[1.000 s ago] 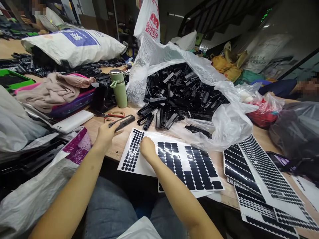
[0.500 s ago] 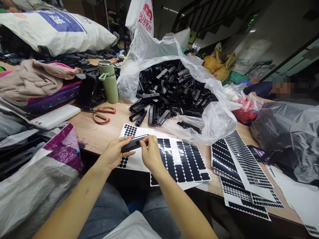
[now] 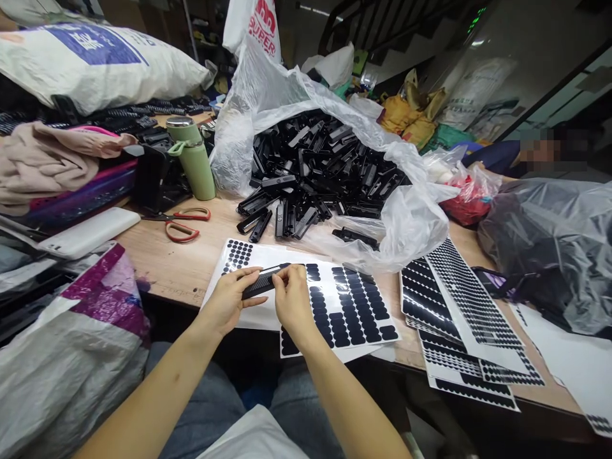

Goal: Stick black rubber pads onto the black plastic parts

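Observation:
My left hand is closed around a narrow black plastic piece with a ribbed face, thumb above and fingers below. At the piece's right end, my right hand has its thumb and fingertips pinched; any small thing between them is hidden. Both hands are over white sheets with black stickers: one with small round dots, and one with larger rounded shapes just right of my right hand. Beyond them, a clear plastic bag lies open around a heap of similar black plastic pieces.
Red-handled scissors and a green bottle stand left of the heap. More sticker sheets overhang the front edge at right, beside a dark plastic bag. A stuffed white sack lies back left. Another person's arm shows far right.
The view has shifted slightly, so the table things sit further left. Both hands stay on the black piece, which remains in nearly the same pose.

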The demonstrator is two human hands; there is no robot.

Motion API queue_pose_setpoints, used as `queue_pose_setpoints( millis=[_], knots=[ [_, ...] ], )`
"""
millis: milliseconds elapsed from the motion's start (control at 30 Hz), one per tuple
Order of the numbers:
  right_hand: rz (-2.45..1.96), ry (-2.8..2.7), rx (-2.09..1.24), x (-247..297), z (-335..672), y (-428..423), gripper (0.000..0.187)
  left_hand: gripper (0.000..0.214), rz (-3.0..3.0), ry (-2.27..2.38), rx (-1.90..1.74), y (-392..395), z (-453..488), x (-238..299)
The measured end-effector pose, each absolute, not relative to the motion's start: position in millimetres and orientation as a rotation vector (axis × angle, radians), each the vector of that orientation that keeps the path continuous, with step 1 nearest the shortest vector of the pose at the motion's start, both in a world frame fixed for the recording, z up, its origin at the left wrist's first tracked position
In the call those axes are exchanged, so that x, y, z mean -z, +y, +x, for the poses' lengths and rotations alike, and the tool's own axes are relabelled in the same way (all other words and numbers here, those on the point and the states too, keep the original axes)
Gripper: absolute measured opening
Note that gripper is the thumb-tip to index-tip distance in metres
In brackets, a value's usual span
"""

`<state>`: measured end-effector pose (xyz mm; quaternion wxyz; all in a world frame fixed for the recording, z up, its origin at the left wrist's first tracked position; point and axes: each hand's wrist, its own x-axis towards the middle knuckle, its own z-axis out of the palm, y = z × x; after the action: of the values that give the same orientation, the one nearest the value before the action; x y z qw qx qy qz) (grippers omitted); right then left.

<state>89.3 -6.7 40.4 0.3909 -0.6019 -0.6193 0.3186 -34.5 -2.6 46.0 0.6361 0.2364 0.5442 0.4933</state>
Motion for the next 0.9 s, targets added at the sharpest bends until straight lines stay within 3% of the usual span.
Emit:
queue_pose_setpoints(
  millis=[133,267,367,733,900],
  knots=[
    [-1.608,-1.599,-0.762,-30.7,110.0,1.0,0.007,0.017,0.550,1.266,-1.081,-1.7,-26.7,-39.6],
    [-2.076,-1.538,-0.587,-12.7,148.8,21.1,0.024,0.020,0.543,1.283,-0.929,-1.8,-18.5,-29.3],
    [-2.228,-1.593,-0.577,-1.2,169.2,30.7,0.021,0.020,0.533,1.284,-0.857,-2.5,-14.2,-22.3],
    [-2.042,-1.449,-0.730,3.6,174.6,29.5,0.008,0.015,0.501,1.266,-0.859,-0.1,-17.0,-8.8],
    [-1.751,-1.218,-1.084,-0.3,183.3,12.6,0.019,0.010,0.479,1.256,-0.842,-0.6,-19.1,-13.6]
  ],
)
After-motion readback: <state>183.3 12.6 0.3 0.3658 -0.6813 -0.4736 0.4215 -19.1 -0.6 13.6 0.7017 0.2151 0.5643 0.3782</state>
